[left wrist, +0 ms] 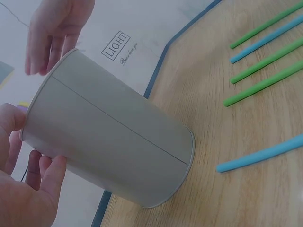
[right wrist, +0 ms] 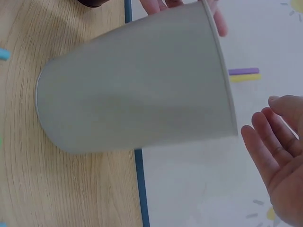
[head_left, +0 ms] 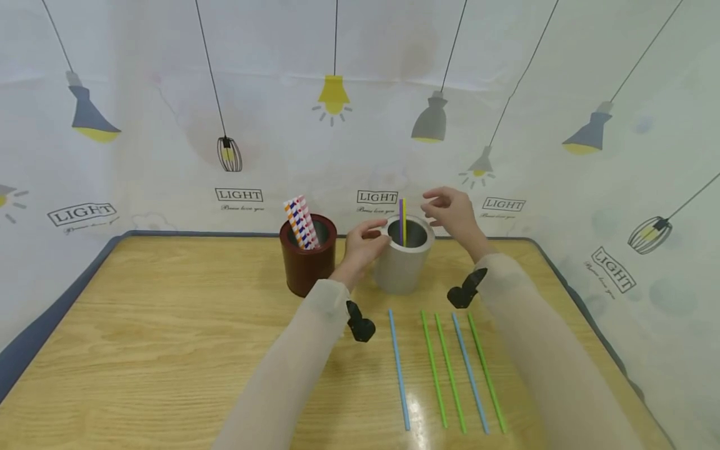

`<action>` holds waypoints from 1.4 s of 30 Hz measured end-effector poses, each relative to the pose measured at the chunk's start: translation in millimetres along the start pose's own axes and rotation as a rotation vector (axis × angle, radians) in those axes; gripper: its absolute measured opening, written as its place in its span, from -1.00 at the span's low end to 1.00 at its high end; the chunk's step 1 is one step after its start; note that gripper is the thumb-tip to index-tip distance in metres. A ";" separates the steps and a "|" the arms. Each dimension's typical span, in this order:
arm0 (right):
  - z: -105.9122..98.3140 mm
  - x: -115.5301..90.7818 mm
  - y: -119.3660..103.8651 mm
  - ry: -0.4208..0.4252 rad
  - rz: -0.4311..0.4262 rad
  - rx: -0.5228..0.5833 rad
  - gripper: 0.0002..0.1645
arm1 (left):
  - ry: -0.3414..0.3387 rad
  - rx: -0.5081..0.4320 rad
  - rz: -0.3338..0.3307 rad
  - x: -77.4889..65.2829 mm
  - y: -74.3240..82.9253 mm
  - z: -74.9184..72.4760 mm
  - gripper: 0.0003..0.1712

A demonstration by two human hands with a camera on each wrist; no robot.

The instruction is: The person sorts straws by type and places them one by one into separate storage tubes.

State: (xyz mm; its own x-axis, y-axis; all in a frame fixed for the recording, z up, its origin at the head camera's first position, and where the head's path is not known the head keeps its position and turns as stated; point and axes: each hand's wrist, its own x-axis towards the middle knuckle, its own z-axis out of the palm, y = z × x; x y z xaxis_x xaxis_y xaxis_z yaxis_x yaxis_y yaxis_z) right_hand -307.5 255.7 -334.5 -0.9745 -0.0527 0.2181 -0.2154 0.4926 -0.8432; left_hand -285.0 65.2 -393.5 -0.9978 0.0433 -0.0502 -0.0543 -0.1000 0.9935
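A pale grey cylindrical cup point(head_left: 400, 272) stands on the table with a purple straw point(right wrist: 246, 71) and a yellow straw point(right wrist: 246, 78) rising above its rim. At its left side is my left hand point(head_left: 360, 247), fingers loosely bent, fingertips right at the rim and the upper wall; nothing shows gripped in it. My right hand point(head_left: 452, 215) hovers to the right of the rim, apart from the cup. In the right wrist view its fingers point(right wrist: 270, 142) are relaxed and hold nothing. The lower parts of both straws are hidden inside the cup.
Left of the grey cup, a dark red-brown cup point(head_left: 308, 269) holds several patterned straws point(head_left: 302, 222). Two blue straws point(head_left: 399, 369) and three green straws point(head_left: 434, 369) lie lengthwise on the wooden table point(head_left: 185, 344) in front. A lamp-printed backdrop point(head_left: 281, 125) rises behind the table.
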 end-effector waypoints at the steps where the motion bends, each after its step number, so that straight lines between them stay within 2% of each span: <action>1: -4.3 -2.2 1.3 -0.018 -0.003 -0.009 -0.62 | -0.001 -0.002 -0.002 -0.1 -0.1 0.3 -0.56; 10: -33.9 -31.0 15.4 -0.141 0.011 -0.088 -0.60 | -0.007 -0.008 -0.004 -2.2 4.6 1.3 -0.56; 23: -66.9 -83.0 62.5 -0.269 0.103 -0.093 -0.52 | -0.008 0.010 -0.010 0.0 5.7 1.0 -0.57; 34: -72.9 -113.7 90.6 -0.253 0.139 -0.051 -0.52 | -0.011 0.004 -0.019 -0.8 5.0 2.5 -0.56; 42: -66.6 -129.3 101.3 -0.263 0.231 -0.002 -0.47 | -0.012 0.001 -0.037 -4.0 4.8 1.4 -0.55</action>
State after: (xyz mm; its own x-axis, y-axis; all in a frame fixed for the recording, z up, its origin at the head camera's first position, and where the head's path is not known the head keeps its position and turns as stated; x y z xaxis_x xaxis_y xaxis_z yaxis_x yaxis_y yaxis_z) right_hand -199.1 370.2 -415.4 -0.9804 -0.1617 -0.1130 0.0128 0.5195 -0.8543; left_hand -281.2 65.9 -388.4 -0.9946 0.0591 -0.0853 -0.0908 -0.0973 0.9911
